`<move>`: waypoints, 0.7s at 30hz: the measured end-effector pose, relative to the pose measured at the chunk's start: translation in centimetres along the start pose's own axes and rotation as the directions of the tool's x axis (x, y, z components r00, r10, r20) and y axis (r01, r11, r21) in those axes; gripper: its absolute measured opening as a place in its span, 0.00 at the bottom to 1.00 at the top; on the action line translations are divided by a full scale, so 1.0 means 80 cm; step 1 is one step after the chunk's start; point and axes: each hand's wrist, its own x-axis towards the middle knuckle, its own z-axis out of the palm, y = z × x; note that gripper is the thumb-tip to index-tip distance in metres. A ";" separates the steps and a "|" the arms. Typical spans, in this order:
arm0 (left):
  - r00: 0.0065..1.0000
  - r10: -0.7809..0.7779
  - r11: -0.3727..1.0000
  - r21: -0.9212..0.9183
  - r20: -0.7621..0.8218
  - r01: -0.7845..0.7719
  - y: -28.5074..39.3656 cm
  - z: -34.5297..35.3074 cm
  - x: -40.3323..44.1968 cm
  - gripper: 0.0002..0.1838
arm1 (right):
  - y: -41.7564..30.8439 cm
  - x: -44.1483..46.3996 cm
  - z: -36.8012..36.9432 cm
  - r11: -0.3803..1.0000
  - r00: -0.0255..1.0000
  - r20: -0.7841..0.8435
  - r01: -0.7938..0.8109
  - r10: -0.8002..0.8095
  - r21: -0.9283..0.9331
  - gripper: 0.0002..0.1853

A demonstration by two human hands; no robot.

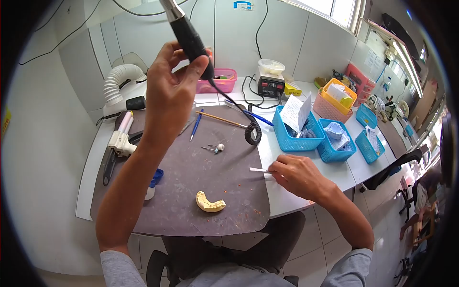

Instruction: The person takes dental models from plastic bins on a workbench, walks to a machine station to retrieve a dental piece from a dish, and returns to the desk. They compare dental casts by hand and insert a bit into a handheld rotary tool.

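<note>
Black handpiece (185, 36) angled up, left fingers (197, 67) closed around lower end; white strip (258, 170) pinched, jutting from right fingers (278, 167).

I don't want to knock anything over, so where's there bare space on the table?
The grey-brown mat is bare between the curved yellow plaster cast and the little metal-stemmed bits behind it. It's crowded at the back right, where blue plastic mesh baskets stand close.

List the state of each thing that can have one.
Left hand: closed around black handpiece, raised
Right hand: pinching white strip
Cord: partly coiled
Curved model: lying on mat
Blue pen: lying on mat
Leftmost blue basket: open, filled
Dispensing gun: cartridges fitted
Control box: on or off unclear
</note>
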 end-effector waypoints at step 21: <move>0.852 -0.157 0.934 0.356 0.500 -0.037 0.059 0.008 -0.004 0.34 | -0.058 0.094 -0.132 0.986 0.734 -0.679 0.099 0.018 0.133 0.20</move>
